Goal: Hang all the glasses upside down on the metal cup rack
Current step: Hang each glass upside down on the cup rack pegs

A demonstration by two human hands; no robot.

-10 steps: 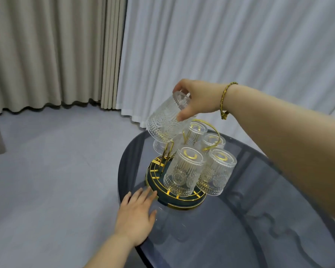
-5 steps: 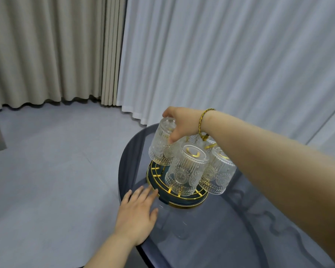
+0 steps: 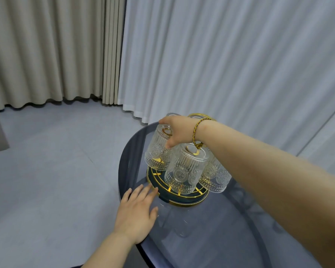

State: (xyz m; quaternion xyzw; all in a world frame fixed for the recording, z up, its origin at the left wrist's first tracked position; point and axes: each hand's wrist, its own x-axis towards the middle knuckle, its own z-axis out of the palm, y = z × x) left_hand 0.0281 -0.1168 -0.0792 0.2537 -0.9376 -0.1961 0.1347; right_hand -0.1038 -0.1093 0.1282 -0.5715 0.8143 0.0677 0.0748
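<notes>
A gold and dark green metal cup rack [image 3: 162,196] stands on the round dark glass table [image 3: 211,238]. Several ribbed clear glasses hang upside down on it, one at the front [image 3: 184,171] and one at the right [image 3: 215,176]. My right hand [image 3: 177,131] grips the base of the left glass [image 3: 157,151], which sits upside down over a rack prong. My left hand [image 3: 136,211] lies flat on the table edge with fingers spread, its fingertips touching the rack's base. The rack's gold top ring [image 3: 198,115] shows behind my right wrist.
The table's left edge is close to my left hand, with grey floor [image 3: 46,171] beyond it. Beige curtains [image 3: 46,51] and white curtains [image 3: 220,55] hang behind the table.
My right hand has lowered the tilted glass down onto the rack's left prong, where it now hangs nearly straight. My left hand has stayed flat by the rack's base.
</notes>
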